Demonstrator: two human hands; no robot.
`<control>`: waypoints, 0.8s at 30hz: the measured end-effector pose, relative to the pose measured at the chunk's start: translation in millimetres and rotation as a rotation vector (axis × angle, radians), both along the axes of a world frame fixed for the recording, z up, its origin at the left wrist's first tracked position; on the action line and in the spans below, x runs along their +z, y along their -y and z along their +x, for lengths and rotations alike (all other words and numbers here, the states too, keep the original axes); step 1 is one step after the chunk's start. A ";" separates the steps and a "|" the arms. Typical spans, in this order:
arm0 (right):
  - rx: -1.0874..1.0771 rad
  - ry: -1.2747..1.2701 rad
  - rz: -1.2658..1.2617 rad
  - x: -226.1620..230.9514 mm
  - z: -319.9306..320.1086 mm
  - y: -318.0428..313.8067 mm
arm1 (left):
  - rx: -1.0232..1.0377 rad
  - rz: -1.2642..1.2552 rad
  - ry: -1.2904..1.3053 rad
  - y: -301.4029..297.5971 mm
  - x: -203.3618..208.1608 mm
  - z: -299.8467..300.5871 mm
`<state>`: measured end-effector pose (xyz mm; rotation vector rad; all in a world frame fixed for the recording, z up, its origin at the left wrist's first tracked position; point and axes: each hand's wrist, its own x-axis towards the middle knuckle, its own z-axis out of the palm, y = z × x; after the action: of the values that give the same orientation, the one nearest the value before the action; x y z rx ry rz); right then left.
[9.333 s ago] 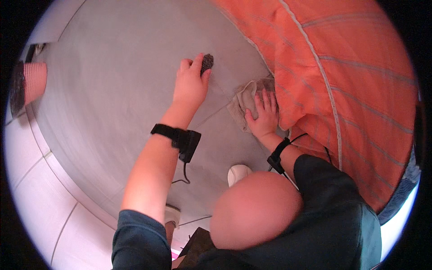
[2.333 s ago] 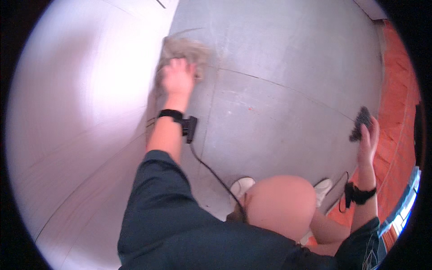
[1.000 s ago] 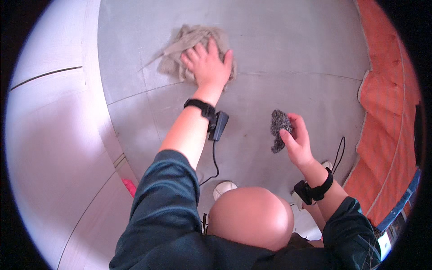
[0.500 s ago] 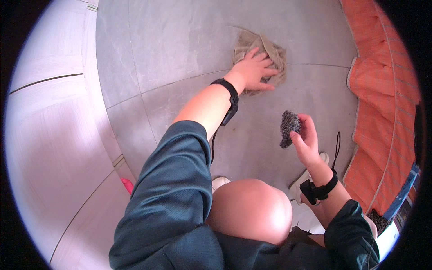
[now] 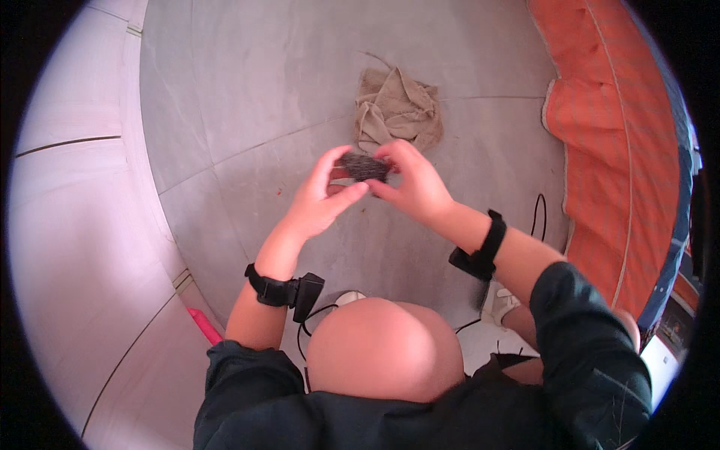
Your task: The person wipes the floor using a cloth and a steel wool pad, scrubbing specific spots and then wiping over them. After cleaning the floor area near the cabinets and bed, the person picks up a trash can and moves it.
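A dark grey steel wool scrubber (image 5: 365, 167) is held up between my two hands, above the floor. My left hand (image 5: 319, 199) has its fingers and thumb around the left end, and my right hand (image 5: 416, 184) pinches the right end. Just beyond them, a crumpled beige-brown cloth (image 5: 401, 109) lies on the grey floor. Parts of the scrubber are covered by my fingers.
White cabinet doors (image 5: 82, 225) line the left side, with a pink object (image 5: 204, 325) low beside them. An orange cloth (image 5: 600, 142) hangs along the right. My bent knee (image 5: 382, 349) is close below my hands. Black straps with small devices circle both wrists.
My left hand has left the cloth and come back to the scrubber. My right hand has carried the scrubber left and forward to meet it. The cloth now lies untouched.
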<state>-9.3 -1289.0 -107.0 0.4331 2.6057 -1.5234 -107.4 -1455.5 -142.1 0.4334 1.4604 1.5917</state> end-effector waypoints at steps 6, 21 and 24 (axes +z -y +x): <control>0.530 -0.097 0.377 9.0 -6.9 -19.6 | 0.338 -0.136 -0.181 79.2 20.0 -5.7; 0.276 -0.287 0.773 -122.8 -24.2 -97.2 | 0.907 -0.960 -0.176 302.3 211.6 158.2; 0.349 -0.379 0.760 -135.2 -10.1 -121.3 | 1.001 -1.073 -0.191 367.1 236.2 160.9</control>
<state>-19.4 -1167.8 -242.1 -0.3022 3.2547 -0.5058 53.5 -1822.6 94.0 -0.9154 2.6136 1.1340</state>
